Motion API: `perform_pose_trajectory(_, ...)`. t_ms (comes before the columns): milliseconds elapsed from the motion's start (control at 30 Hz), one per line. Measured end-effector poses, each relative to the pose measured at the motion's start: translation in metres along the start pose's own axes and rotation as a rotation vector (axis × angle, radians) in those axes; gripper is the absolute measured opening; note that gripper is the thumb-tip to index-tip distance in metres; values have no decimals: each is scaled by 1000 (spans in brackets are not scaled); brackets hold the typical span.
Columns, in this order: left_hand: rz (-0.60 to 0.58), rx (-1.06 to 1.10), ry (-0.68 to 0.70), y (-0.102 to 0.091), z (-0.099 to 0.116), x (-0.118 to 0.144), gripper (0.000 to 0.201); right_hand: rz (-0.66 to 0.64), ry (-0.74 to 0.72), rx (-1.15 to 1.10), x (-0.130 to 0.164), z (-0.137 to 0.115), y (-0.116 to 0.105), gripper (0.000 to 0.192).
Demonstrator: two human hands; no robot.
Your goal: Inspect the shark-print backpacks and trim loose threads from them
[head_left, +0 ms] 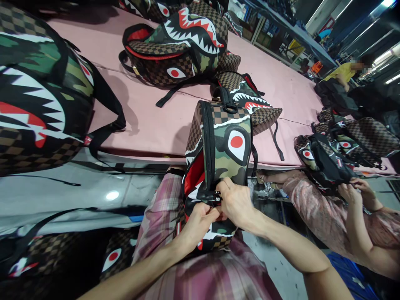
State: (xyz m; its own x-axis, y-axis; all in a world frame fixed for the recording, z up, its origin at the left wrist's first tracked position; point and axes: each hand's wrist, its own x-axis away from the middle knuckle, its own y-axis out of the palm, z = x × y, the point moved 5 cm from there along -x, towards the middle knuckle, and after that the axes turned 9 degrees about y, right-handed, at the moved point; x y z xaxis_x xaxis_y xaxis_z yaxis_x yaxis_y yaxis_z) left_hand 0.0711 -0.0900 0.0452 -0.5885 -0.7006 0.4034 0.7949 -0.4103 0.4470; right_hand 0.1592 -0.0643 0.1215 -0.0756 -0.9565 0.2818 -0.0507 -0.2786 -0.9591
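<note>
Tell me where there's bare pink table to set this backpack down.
Bare pink table lies between the big left backpack and the held backpack, below the far backpack. Another strip runs far right. The co-worker's end is crowded.

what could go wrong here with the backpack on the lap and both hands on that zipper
1. Both hands, left hand and right hand, pinch at the zipper pulls, so a fingertip or the red lining might catch in the zipper.
2. The backpack stands on the lap, leaning against the pink table edge; a hard tug could tip it sideways toward the co-worker's hands.
</note>
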Motion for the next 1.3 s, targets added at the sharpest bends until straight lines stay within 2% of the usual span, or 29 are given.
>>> perform_pose_trajectory(100,20,4,-16,-5,-4,0,35,100,-25,-94,-6,-6,4,17)
perform_pose_trajectory(167,0,56,-14,-4,-2,1,35,171,-61,-277,-7,-2,0,16)
perform_pose_trajectory(267,-28,104,2,0,5,2,34,271,-60,-606,-1,17,-19,18)
perform_pose_trajectory(333,-35,93,9,0,8,3,33,310,4,-694,9,34,-33,20)
perform_pose_trajectory(400,-49,74,3,0,7,3,32,294,92,-615,21,48,-39,18)
perform_pose_trajectory(500,-41,84,4,-1,6,3,29,181,203,-401,40,55,-32,40)
perform_pose_trajectory(633,9,148,21,0,8,3,24,61,208,-274,52,42,-17,25)
perform_pose_trajectory(800,-10,147,20,1,4,3,27,42,200,-200,49,33,-22,25)
perform_pose_trajectory(1000,-45,117,36,-1,-4,0,30,3,262,-146,48,30,-23,27)
perform_pose_trajectory(1133,-67,135,26,0,-1,1,31,22,257,-164,45,24,-23,25)
perform_pose_trajectory(1300,-23,167,18,0,6,4,28,-3,252,-131,39,16,-23,25)
